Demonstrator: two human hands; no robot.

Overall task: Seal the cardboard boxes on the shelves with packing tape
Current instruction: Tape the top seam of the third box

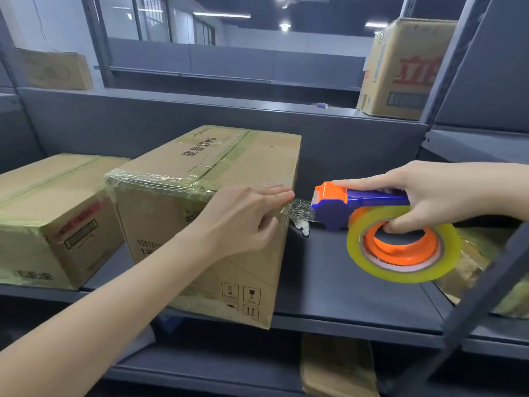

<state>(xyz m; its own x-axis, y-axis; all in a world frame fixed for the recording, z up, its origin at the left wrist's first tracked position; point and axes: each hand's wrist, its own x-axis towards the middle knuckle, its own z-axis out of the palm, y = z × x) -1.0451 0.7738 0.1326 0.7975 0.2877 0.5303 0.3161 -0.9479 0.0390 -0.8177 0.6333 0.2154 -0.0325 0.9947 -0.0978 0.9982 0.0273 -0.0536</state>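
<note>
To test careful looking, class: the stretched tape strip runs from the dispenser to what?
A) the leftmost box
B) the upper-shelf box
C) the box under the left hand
C: the tape strip spans from the tape dispenser in the right hand to the middle cardboard box, where the left hand presses it down.

So the middle box [243, 159] sits on the shelf [343, 282] with another box [48, 213] just left of it, tape dispenser [337, 210] just right, and a third box [400, 70] up behind on the far right.
</note>
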